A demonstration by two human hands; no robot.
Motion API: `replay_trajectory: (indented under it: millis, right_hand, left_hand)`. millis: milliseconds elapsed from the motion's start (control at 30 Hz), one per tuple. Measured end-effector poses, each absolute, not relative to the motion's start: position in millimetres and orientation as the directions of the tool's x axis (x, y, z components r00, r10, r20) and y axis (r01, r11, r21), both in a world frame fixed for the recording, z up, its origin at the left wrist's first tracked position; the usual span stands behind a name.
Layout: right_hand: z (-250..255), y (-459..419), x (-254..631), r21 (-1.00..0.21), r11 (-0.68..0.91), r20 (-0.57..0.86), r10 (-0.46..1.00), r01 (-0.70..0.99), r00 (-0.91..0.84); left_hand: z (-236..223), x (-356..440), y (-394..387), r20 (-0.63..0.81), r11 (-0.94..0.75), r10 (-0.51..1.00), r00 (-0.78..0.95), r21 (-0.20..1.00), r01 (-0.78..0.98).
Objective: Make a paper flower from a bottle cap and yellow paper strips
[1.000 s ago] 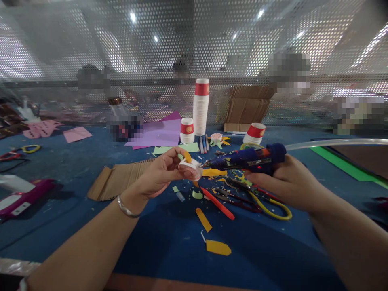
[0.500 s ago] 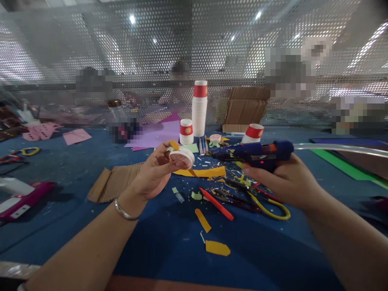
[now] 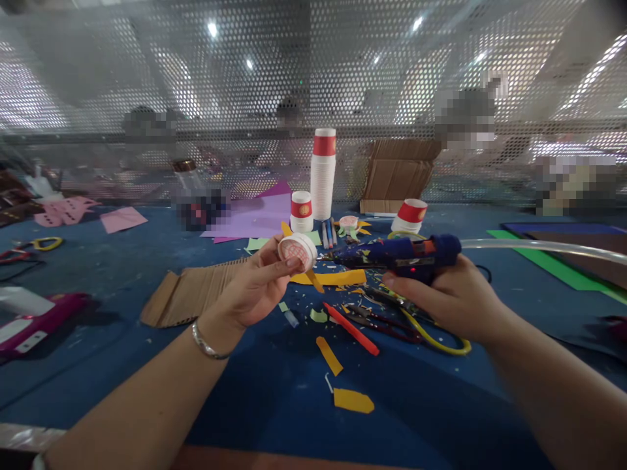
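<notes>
Round white piece (image 3: 296, 253), one of two, tilted above the table (image 3: 274, 405), pinched in your left hand (image 3: 259, 281); your right hand (image 3: 455, 294) wraps around one glue gun (image 3: 392, 254), its nozzle close beside the edge; three cup stacks (image 3: 323, 186) stand behind; your piece has red lines on its face and yellow paper jutting out; the tallest stack's cups are nested.

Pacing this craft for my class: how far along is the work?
Looks done: the patterned piece with orange and green paper. In progress: the left hand holds a similar piece with orange strips, the right hand a glue gun at its rim. Probably left: green parts; the held piece shows none.
</notes>
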State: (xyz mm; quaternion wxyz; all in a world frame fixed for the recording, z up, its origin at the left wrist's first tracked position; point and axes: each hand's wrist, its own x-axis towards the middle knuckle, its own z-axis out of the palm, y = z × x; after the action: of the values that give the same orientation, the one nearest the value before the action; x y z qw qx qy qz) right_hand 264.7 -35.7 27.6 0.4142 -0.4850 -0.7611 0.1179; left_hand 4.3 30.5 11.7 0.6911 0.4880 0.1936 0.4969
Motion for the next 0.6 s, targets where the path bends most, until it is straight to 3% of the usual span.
replay_trajectory:
  millis: [600]
  right_hand:
    - [29.9,-35.9,265.8,-0.521,0.535,0.550,0.806,0.665,-0.218]
  left_hand:
    - [10.1,4.0,30.1,0.211,0.053,0.866,0.454,0.863,-0.502]
